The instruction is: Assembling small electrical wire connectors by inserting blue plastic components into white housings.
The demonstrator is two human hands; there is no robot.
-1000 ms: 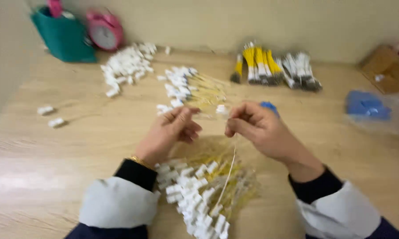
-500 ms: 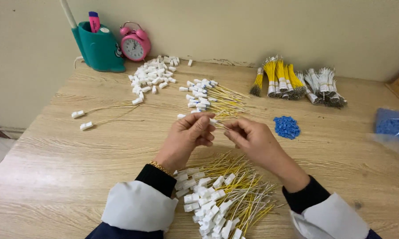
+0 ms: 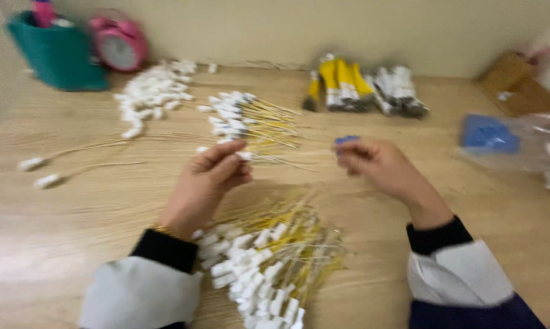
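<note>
The view is blurred. My left hand (image 3: 211,180) pinches a thin yellow wire with a white connector (image 3: 246,156) at its fingertips. My right hand (image 3: 378,167) is apart from it to the right, fingers curled beside a small heap of blue pieces (image 3: 346,140); blur hides whether it holds anything. A loose pile of yellow wires with white connectors (image 3: 269,262) lies between my forearms.
A second batch of connector-tipped wires (image 3: 250,119) and a heap of white connectors (image 3: 156,97) lie further back. Bundled wires (image 3: 360,88) rest by the wall. A teal holder (image 3: 58,55), a pink alarm clock (image 3: 119,45), a clear bag with blue contents (image 3: 500,140) and two loose wires (image 3: 43,173) surround them.
My hands were together on one wire; the right hand has pulled away to the right toward the blue pieces, and the left keeps the wire. The camera has shifted.
</note>
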